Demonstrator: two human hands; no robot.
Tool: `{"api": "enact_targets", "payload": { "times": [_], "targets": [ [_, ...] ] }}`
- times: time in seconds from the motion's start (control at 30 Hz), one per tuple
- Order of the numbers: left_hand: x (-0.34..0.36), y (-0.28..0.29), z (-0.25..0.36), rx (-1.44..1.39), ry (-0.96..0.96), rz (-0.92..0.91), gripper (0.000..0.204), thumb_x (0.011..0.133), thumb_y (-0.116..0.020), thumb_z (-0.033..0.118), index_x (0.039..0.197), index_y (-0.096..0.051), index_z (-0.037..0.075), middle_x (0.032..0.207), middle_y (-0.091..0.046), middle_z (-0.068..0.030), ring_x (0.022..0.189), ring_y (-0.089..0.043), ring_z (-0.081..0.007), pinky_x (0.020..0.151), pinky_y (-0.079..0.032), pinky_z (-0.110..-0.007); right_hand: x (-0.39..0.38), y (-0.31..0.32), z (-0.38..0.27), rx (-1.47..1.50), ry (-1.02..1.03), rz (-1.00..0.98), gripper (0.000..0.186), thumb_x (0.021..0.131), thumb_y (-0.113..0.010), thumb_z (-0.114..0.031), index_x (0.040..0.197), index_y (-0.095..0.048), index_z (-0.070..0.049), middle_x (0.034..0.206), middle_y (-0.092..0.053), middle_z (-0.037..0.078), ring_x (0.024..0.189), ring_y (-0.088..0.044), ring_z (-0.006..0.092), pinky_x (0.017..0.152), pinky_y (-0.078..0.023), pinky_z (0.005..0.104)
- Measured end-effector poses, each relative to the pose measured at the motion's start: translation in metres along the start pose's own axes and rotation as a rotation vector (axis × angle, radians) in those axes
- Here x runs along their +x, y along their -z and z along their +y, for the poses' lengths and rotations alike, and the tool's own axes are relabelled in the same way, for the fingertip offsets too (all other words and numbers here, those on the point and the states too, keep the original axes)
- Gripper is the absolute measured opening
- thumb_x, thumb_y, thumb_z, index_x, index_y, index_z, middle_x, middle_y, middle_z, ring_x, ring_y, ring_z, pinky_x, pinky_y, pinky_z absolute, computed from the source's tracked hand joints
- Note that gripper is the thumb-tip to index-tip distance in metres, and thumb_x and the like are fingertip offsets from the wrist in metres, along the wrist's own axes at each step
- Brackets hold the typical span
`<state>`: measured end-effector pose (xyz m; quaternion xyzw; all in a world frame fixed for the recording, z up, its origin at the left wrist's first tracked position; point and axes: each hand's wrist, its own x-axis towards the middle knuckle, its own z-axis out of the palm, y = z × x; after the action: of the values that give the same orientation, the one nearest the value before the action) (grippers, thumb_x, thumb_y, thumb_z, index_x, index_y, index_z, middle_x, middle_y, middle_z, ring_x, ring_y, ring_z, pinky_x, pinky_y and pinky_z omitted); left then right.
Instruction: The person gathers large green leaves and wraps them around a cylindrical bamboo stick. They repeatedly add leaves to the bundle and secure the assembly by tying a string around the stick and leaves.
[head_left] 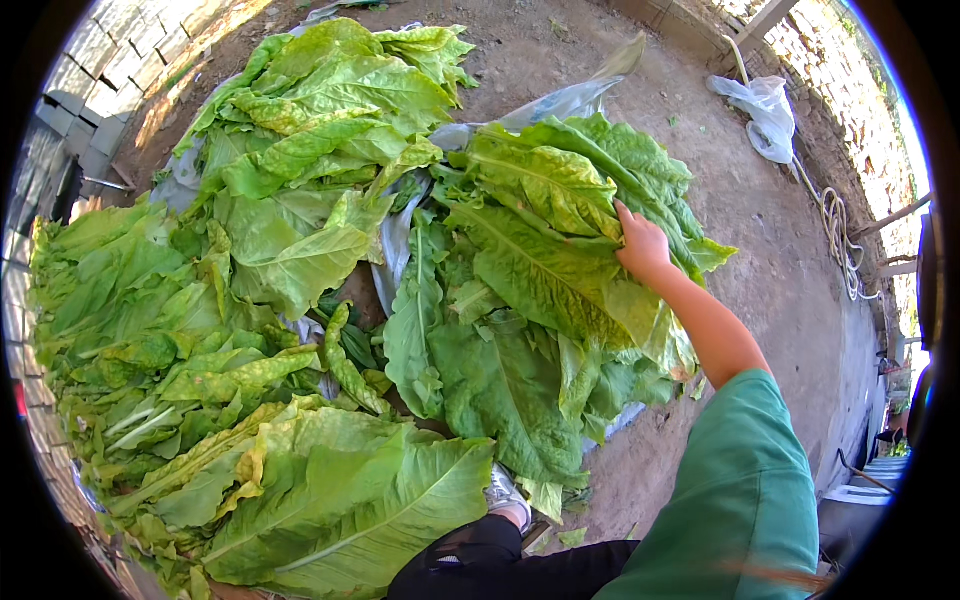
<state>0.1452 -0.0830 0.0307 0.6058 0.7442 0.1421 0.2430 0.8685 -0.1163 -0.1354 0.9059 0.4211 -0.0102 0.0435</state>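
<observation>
**Right pile (515,375) of leaves touched at upper right by right hand (645,248)**

Dirt floor (745,270) is mostly covered, left and centre, by loose green leaves. The biggest mass, the left heap (150,320), is stretched down the left side and along the bottom. The right pile is laid just beside it, right of centre, with plastic sheet (570,103) seen poking out at its upper edge. As a whole, this pile is judged heavy and loose; layers would likely slide if dragged.

Single leaves are judged light, soft and floppy, stiff only along the midrib. Blades could be torn or creased easily, yellowed parts perhaps sooner. Hold is best taken at the thick midrib near the base, not by the thin edge.

The mottled top leaf (540,180) is met at its right end by the right hand. Fingers are bent there; whether anything is pinched cannot be told. The left hand is not seen.
</observation>
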Motion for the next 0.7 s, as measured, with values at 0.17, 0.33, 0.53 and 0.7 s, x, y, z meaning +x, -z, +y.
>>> {"api": "enact_targets", "payload": {
  "times": [0.17,0.33,0.53,0.7],
  "targets": [
    [-0.006,0.001,0.004,0.004,-0.029,0.030,0.034,0.066,-0.058,0.004,0.097,-0.047,-0.001,0.088,-0.045,-0.0077,0.077,-0.044,-0.0185,0.071,-0.041,-0.029,-0.106,0.096,-0.007,0.349,-0.037,-0.200,0.081,0.062,-0.070,-0.016,0.134,-0.033,-0.012,0.112,-0.056,0.017,0.101,-0.054,0.0360,0.084,-0.045,0.0395],
    [-0.002,-0.004,-0.014,0.062,-0.186,0.066,0.028,0.069,-0.057,0.006,0.095,-0.049,0.000,0.090,-0.047,-0.0101,0.081,-0.047,-0.0244,0.078,-0.039,-0.030,-0.203,0.079,0.014,0.698,-0.016,-0.370,0.081,0.063,-0.071,-0.014,0.133,-0.032,-0.005,0.114,-0.055,0.021,0.106,-0.053,0.0338,0.090,-0.042,0.0361],
    [0.001,-0.008,0.005,-0.076,-0.177,0.025,0.023,0.063,-0.049,-0.001,0.081,-0.035,0.001,0.091,-0.034,-0.0107,0.086,-0.034,-0.0257,0.087,-0.028,-0.026,-0.260,-0.043,-0.032,0.007,-0.230,-0.826,0.105,0.059,-0.079,-0.039,0.138,-0.021,-0.002,0.134,-0.037,0.022,0.111,-0.050,0.0344,0.093,-0.041,0.0405],
    [-0.001,-0.009,-0.003,-0.091,-0.215,0.076,0.022,0.064,-0.048,-0.001,0.081,-0.035,0.002,0.102,-0.037,-0.0130,0.092,-0.033,-0.0258,0.090,-0.025,-0.026,-0.251,-0.017,-0.106,-0.196,0.015,-0.750,0.092,0.063,-0.076,-0.043,0.132,-0.033,0.000,0.139,-0.031,0.020,0.119,-0.044,0.0325,0.094,-0.041,0.0406]
  ]
}}
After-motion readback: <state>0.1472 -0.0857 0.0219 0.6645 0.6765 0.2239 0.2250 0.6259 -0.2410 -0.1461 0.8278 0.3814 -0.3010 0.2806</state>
